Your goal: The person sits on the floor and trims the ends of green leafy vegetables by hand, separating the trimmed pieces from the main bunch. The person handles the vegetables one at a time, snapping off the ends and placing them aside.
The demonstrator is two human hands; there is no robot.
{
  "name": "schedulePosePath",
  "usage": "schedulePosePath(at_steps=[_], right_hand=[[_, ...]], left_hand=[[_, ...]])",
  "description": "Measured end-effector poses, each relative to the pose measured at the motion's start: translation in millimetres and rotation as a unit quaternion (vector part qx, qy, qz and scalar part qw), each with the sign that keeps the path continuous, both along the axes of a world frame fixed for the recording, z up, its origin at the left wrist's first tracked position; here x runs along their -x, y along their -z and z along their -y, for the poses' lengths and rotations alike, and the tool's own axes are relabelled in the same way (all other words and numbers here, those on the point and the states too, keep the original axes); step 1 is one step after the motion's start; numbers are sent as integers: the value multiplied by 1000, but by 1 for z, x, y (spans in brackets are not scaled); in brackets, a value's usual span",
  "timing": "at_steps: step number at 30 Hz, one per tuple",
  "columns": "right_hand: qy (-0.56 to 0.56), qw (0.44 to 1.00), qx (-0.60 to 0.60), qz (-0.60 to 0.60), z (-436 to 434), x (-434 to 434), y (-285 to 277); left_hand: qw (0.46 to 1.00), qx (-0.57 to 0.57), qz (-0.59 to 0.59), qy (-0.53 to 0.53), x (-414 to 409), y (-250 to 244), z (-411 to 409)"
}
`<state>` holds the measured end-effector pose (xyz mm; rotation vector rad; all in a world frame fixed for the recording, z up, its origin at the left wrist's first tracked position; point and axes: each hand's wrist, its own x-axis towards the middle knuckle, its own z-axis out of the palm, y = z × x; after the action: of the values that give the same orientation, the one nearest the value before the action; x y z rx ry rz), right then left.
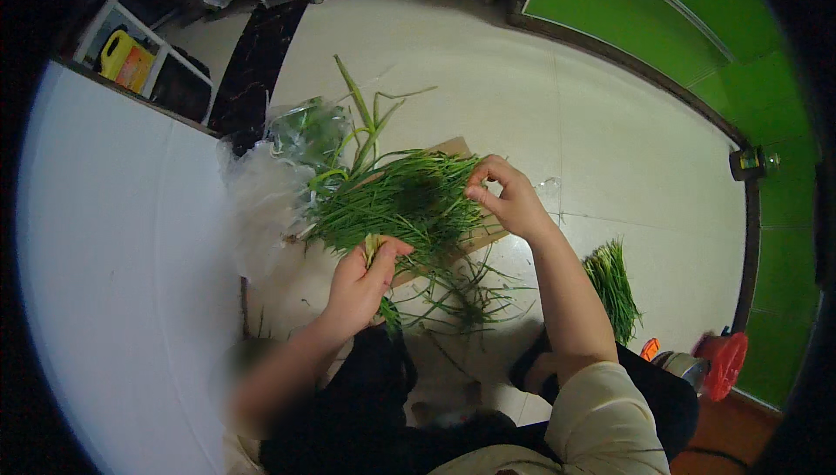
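A large heap of thin green chives (pixel 405 201) lies on a flat piece of cardboard (pixel 454 146) on the floor. My left hand (pixel 366 276) is closed around a small bunch of chives (pixel 371 246), whose pale ends show above the fingers and whose green leaves hang below. At the heap's right edge is my right hand (pixel 499 194), its thumb and forefinger curled close together; whether something thin is between them cannot be told. Loose green strands (pixel 473 298) lie scattered on the tiles below the heap. A neat bundle of chives (pixel 614 292) rests on the floor beyond my right forearm.
Clear plastic bags (pixel 271 194), one with greens inside, and long green onion stalks (pixel 366 116) adjoin the heap's left side. A white surface (pixel 117 246) borders the left, green cabinet doors (pixel 653 24) the right. A red plastic item (pixel 722 364) is near my right knee; a glass jar (pixel 754 163) stands by the cabinets.
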<state>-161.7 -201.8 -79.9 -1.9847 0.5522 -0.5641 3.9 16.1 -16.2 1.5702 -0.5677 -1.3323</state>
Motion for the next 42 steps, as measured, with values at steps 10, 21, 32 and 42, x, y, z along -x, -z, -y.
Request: schedulePosePath(at_steps=[10, 21, 32, 42], right_hand=[[-74, 955, -284, 42, -58, -37, -73], [-90, 881, -455, 95, -73, -42, -64], [-80, 914, -392, 74, -69, -39, -57], [-91, 926, -354, 92, -66, -34, -62]], left_hand=[[990, 89, -76, -75, -4, -12, 9], [989, 69, -109, -70, -1, -5, 7], [975, 6, -202, -90, -1, -5, 7], [978, -16, -154, -143, -5, -8, 6]])
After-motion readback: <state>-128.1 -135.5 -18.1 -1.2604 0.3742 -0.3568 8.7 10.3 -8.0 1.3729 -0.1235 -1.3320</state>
